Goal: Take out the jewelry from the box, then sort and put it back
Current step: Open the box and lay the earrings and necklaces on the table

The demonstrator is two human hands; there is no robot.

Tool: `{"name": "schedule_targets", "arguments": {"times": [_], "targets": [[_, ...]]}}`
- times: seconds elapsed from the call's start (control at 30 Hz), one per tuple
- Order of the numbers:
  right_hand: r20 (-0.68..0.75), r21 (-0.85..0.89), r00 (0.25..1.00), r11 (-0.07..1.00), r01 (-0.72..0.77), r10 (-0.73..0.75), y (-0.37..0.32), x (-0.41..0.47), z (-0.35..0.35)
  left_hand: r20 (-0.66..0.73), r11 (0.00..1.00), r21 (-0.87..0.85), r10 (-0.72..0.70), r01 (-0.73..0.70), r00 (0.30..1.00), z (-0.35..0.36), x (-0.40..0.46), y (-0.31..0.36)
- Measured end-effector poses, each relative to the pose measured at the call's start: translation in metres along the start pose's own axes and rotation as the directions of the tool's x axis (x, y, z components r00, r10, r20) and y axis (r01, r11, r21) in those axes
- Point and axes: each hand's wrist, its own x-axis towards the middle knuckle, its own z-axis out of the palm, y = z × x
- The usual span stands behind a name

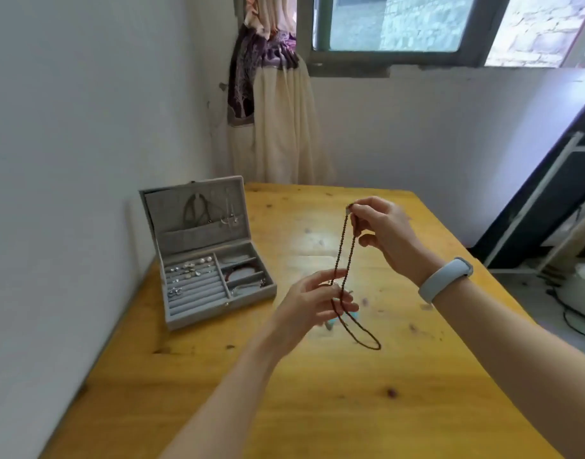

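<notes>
A long dark brown beaded necklace (345, 250) hangs above the wooden table (350, 409). My right hand (383, 233) pinches its top end, raised over the table's middle. Lower down, my left hand (312, 301) holds the doubled strand between its fingers, and the loop dangles below it. A grey jewelry box (205, 256) stands open at the table's left edge. Its lid holds hanging necklaces (198, 210). Its tray holds earrings (190, 270) in the ring rolls and a red bracelet (241, 271) in a side compartment.
A white wall runs along the table's left side. Behind the table hang a cream curtain (284, 127) and a window. A pale wristband (445, 279) sits on my right wrist. Dark furniture and cables lie on the floor at the right.
</notes>
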Motion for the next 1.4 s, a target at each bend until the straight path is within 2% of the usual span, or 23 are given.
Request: {"name": "schedule_targets", "arguments": {"times": [0.07,0.13,0.23,0.3,0.37,0.43,0.5,0.57,0.7,0.8,0.93,1.0,1.07,1.17,1.4], "targets": [[-0.045,-0.019,0.996,0.997,-0.081,0.081,0.028,-0.007,-0.028,-0.037,0.993,-0.077,-0.089,0.086,0.995,0.023,0.007,-0.028],[-0.08,-0.047,0.984,0.985,-0.164,0.16,0.056,-0.012,-0.055,-0.042,0.981,-0.045,-0.193,0.191,0.98,0.046,0.013,-0.052],[-0.088,-0.12,0.963,0.957,-0.264,0.254,0.096,-0.008,-0.081,-0.042,0.958,0.08,-0.271,0.274,0.962,0.068,0.021,-0.075],[-0.074,-0.18,0.953,0.936,-0.304,0.295,0.12,0.003,-0.087,-0.153,0.924,0.278,-0.228,0.263,0.962,0.073,0.033,-0.085],[-0.07,-0.252,0.951,0.917,-0.308,0.3,0.14,0.018,-0.087,-0.232,0.8,0.573,-0.049,0.177,0.972,0.071,0.046,-0.095],[-0.078,-0.327,0.959,0.902,-0.281,0.271,0.157,0.036,-0.084,-0.195,0.608,0.789,0.113,0.088,0.974,0.066,0.056,-0.103],[-0.071,-0.434,0.976,0.874,-0.218,0.208,0.171,0.056,-0.08,-0.139,0.414,0.909,0.205,0.043,0.969,0.059,0.065,-0.109],[-0.036,-0.552,0.987,0.82,-0.15,0.157,0.178,0.068,-0.077,-0.07,0.272,0.962,0.253,-0.001,0.965,0.054,0.068,-0.113],[-0.028,-0.682,0.994,0.725,-0.099,0.11,0.19,0.079,-0.078,0.047,0.134,0.986,0.328,-0.096,0.943,0.046,0.072,-0.117],[0.012,-0.731,1.0,0.682,0.02,-0.016,0.197,0.064,-0.081,0.125,0.027,0.99,0.329,-0.141,0.936,0.041,0.06,-0.116],[0.224,-0.761,0.969,0.602,0.243,-0.108,0.203,0.037,-0.083,0.153,-0.028,0.988,0.287,-0.152,0.946,0.037,0.047,-0.119],[0.341,-0.799,0.94,0.52,0.303,-0.024,0.204,0.032,-0.084,0.177,-0.063,0.984,0.273,-0.166,0.946,0.039,0.045,-0.121],[0.388,-0.841,0.917,0.443,0.31,0.094,0.204,0.032,-0.086,0.246,-0.111,0.968,0.247,-0.225,0.937,0.04,0.046,-0.123],[0.385,-0.877,0.908,0.372,0.304,0.165,0.204,0.035,-0.088,0.346,-0.16,0.934,0.183,-0.319,0.92,0.038,0.044,-0.126],[0.311,-0.928,0.916,0.29,0.235,0.252,0.202,0.059,-0.082,0.454,-0.145,0.885,0.067,-0.442,0.888,0.029,0.033,-0.126]]}}
